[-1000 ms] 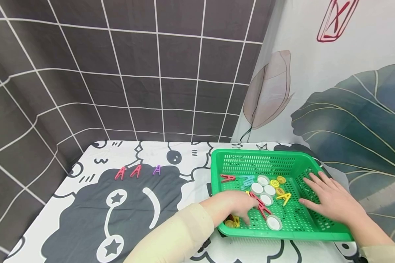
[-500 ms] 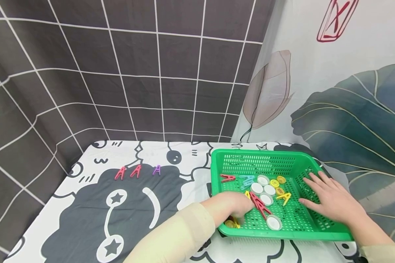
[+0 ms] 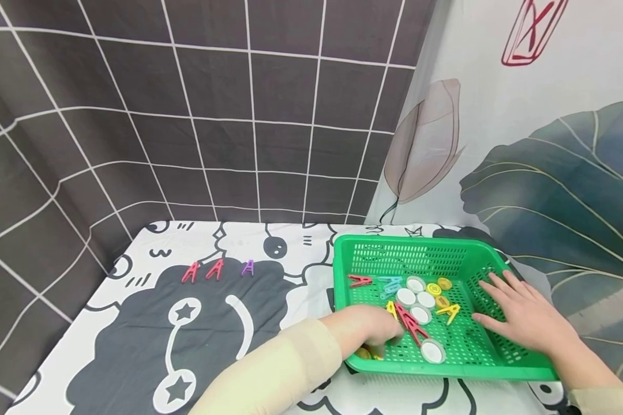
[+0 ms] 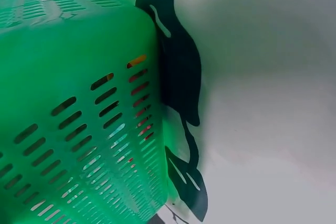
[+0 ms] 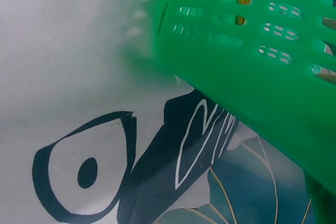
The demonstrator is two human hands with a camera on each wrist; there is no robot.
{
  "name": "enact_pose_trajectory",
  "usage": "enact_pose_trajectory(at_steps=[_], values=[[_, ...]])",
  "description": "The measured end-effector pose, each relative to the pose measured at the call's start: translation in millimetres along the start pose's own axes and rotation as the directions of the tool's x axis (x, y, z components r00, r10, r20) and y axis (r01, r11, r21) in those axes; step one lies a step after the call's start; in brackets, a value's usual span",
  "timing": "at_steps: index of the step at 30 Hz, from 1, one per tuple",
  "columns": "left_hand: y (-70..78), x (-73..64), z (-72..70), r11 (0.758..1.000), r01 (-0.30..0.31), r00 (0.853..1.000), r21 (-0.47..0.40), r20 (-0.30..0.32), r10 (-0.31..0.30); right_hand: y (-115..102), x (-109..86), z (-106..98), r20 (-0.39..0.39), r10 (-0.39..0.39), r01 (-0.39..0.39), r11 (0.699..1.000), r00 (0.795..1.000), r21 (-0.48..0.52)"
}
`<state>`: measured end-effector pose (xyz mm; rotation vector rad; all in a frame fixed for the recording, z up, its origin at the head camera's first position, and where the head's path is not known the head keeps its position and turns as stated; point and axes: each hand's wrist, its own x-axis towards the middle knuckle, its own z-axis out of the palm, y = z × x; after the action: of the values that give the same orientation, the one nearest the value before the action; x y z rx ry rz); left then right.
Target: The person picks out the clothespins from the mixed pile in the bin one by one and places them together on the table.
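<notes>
My left hand (image 3: 371,327) reaches down into the left front part of a green plastic basket (image 3: 415,370). Its fingers point downward and are mostly hidden, and I cannot tell whether they grip anything. Right beside them lie a red clothespin (image 3: 411,324) and a yellow clothespin (image 3: 391,309). A yellow disc (image 3: 363,352) shows below the wrist. My right hand (image 3: 526,317) rests with spread, straight fingers on the basket's right wall. In both wrist views only the perforated outside of the basket shows, not the hands.
Inside the basket are several white round caps (image 3: 425,300), yellow discs (image 3: 433,289), blue clothespins (image 3: 390,286), a yellow clothespin (image 3: 449,313) and another red clothespin (image 3: 360,280). On the patterned cloth (image 3: 135,346) to the left lie two red clothespins (image 3: 215,269) and a purple clothespin (image 3: 247,267).
My left hand has drawn slightly back from the red clothespin, its fingers lowering toward the basket's left front corner. The right hand stays in place.
</notes>
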<state>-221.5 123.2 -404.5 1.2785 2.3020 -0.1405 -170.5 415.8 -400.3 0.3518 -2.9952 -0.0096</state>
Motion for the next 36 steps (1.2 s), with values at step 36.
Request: enact_pose_trajectory(at_steps=[36], values=[[0.4,2.5,-2.2,1.0,0.008,1.0,-0.023,0.009,-0.007,-0.3,-1.6,0.6,-0.019,-0.014,0.014,1.0,1.0,-0.003]])
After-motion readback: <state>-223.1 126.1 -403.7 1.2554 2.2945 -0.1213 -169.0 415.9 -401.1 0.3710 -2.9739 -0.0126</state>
